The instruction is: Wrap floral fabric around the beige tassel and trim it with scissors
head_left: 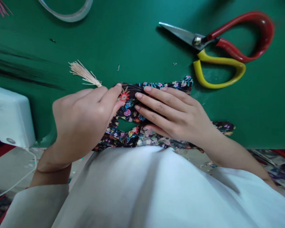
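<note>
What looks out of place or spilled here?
Tiny grey and black scraps lie loose on the green tabletop, apart from the black floral-print fabric, like stray offcuts; more bits litter the pale floor below.

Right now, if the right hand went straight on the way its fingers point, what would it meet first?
Probably the left hand, just ahead on the floral cloth; exact height is unclear.

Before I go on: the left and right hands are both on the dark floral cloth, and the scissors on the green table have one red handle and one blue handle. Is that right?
Not quite: the scissors have a red handle and a yellow handle, not a blue one, as the head view shows. The rest stands: left hand and right hand are on the dark floral cloth.
</note>
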Action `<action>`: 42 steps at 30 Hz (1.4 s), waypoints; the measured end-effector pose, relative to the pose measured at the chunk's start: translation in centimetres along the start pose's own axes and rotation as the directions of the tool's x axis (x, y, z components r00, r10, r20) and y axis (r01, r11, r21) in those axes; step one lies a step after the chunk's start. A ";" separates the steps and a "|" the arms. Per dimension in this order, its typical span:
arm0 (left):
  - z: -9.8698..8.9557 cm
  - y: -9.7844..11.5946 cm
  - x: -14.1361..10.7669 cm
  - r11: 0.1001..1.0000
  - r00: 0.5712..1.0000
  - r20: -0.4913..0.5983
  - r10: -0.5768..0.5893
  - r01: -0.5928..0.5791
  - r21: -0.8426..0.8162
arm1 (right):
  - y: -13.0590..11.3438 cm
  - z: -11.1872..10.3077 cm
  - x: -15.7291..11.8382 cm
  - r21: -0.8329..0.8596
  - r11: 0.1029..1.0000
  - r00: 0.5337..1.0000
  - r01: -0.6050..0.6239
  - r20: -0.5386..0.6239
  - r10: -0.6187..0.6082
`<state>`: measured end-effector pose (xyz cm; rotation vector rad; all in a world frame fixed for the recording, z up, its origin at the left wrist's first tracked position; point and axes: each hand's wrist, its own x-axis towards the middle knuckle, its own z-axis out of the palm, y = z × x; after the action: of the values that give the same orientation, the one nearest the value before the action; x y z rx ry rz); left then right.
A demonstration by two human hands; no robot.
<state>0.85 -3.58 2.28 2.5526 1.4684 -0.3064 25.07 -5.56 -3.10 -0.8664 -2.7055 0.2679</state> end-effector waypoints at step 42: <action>3.2 6.0 -2.0 0.948 0.999 0.034 0.007 0.004 -0.317 | -0.2 0.3 -0.2 0.029 0.999 1.000 -0.024 0.018 0.024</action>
<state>4.79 -9.02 0.10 2.2806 1.3769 -0.1020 25.07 -5.86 -3.41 -0.8926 -2.7021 0.3206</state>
